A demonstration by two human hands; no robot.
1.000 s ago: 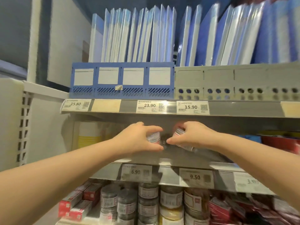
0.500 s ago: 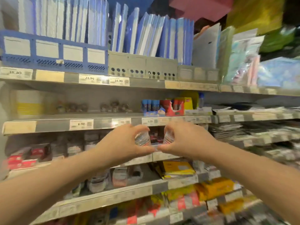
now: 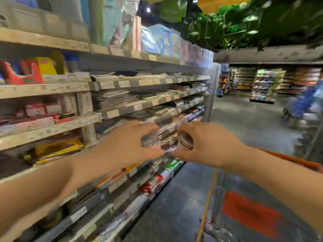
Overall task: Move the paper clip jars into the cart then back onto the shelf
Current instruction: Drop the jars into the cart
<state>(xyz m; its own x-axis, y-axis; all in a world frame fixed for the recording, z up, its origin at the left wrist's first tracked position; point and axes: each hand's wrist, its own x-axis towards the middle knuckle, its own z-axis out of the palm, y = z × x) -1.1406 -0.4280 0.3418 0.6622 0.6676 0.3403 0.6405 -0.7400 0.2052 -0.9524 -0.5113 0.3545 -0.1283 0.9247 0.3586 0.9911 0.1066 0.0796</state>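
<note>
Swung off the shelf [image 3: 52, 130]: two jars [image 3: 150, 141] [image 3: 186, 142] in left hand [image 3: 125, 145], right hand [image 3: 208, 144].

Long shelves [image 3: 134, 82] run down the left side, row over row, with little price tags [image 3: 123, 84] stuck along their front edges. They end at a gray post [image 3: 212, 91]. The floor [image 3: 244, 124] is gray and smooth. Green leaves [image 3: 236, 23] hang from above, and a small bright light [image 3: 148, 9] shines up there. Far off stand more store racks [image 3: 262, 84], all blurry.
</note>
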